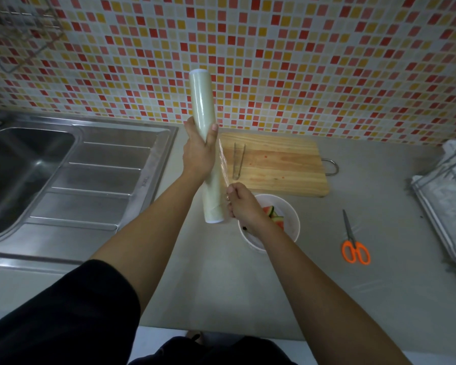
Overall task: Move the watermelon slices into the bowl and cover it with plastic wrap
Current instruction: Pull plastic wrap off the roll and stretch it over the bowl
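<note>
My left hand [198, 151] grips a long roll of plastic wrap [202, 101] around its middle and holds it nearly upright above the counter. My right hand [244, 204] pinches the loose edge of the clear film [223, 164] near the roll's lower end, just off the roll. Below my right hand stands a white bowl [291, 219] with watermelon slices [275, 216] in it, partly hidden by that hand and wrist.
A wooden cutting board [282, 164] with metal tongs [238, 160] on it lies behind the bowl. Orange-handled scissors [354, 245] lie on the counter to the right. A steel sink with drainboard [90, 175] is at the left, a wire rack [448, 196] at the right edge.
</note>
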